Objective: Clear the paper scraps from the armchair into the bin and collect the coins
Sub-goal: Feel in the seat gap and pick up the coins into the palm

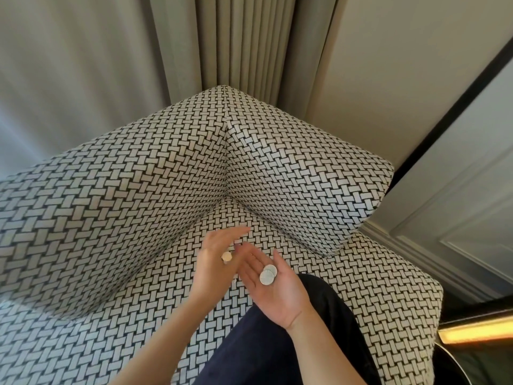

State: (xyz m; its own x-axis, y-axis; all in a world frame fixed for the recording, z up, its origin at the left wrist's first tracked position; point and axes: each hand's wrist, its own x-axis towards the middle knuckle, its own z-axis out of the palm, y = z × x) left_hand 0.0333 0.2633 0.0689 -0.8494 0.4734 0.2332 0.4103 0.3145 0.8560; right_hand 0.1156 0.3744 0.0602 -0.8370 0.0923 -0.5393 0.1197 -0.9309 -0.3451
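Two coins lay overlapped in the flat, open right hand, a third coin was pinched at the left hand just beside it, and the armchair showed no scraps, so collection appeared nearly done.

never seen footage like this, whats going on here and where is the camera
The one picture comes from a camera worn on a person's head, looking down at their own bare hands; there is no robot. Below is a black-and-white woven-pattern armchair in a curtained corner. The right hand is held open, palm up, with two round silver coins overlapping on it. The left hand holds another small round coin beside it. No paper scraps or bin are clearly visible.
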